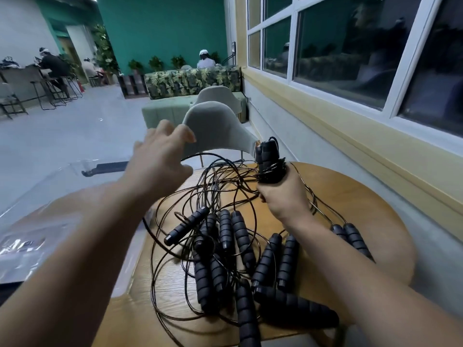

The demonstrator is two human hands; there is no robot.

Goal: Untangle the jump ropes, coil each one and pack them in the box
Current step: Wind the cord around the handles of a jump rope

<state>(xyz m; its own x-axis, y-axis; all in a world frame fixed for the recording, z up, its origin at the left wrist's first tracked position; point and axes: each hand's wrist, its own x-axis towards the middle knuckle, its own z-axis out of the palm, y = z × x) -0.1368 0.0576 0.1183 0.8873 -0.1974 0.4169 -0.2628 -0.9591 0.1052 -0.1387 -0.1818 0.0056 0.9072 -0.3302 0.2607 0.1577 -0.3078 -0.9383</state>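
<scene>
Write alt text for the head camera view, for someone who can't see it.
A person's right hand grips a coiled jump rope, cord wound around its black handles, above a tangle of more ropes on a round wooden table. The left hand reaches forward, open; a clear plastic box sits to the left.

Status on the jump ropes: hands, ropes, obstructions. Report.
Right hand grips a coiled rope bundle, raised. Left hand open, above the table. Other ropes tangled on the wooden table, loose cords crossing the handles.
</scene>
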